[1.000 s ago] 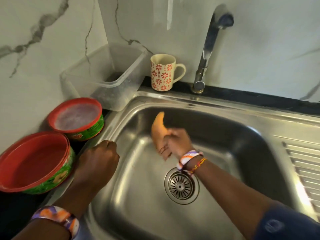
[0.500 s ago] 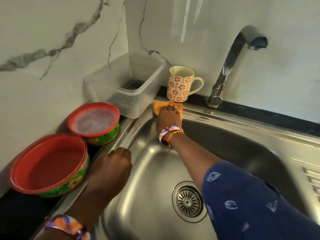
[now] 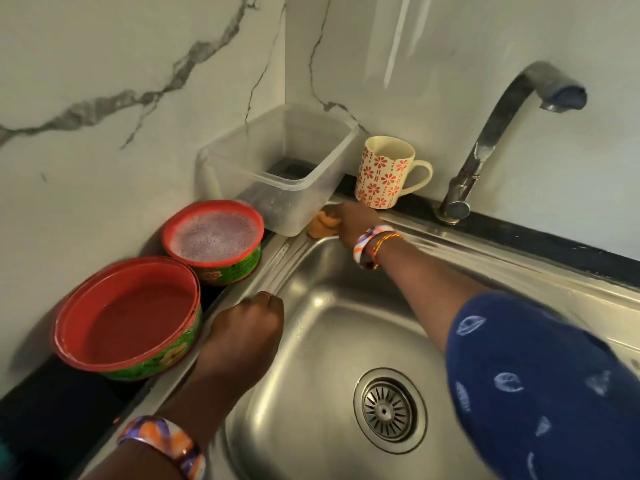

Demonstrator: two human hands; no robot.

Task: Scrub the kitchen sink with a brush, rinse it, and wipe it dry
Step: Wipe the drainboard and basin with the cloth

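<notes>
Nearest on the dark counter stands a round red-lined tub with a green printed wall (image 3: 128,320), filled with what looks like clear water. Just behind it sits a smaller red-rimmed tub of the same green print (image 3: 213,240), its surface covered in pale foam. Behind that, in the corner of the marble-veined wall (image 3: 104,64), a clear rectangular plastic box (image 3: 277,168) holds nothing I can make out beyond a dark patch at its bottom. A cream mug with red flower print (image 3: 386,171) stands just right of the box, its handle pointing toward the bent chrome tap (image 3: 485,140).

The stainless steel sink (image 3: 329,341) lies below them, its round slotted drain (image 3: 389,408) bare. The right hand (image 3: 349,221), reaching across the basin with beaded bracelets at the wrist, presses an orange cloth (image 3: 323,225) onto the far left corner of the sink's rim, right against the plastic box and just under the mug; its fingers curl over the cloth. The blue patterned sleeve (image 3: 536,386) hides much of the basin's right side. The left hand (image 3: 247,323) rests on the sink's left rim, fingers curled under into a loose fist, gripping nothing I can see.
</notes>
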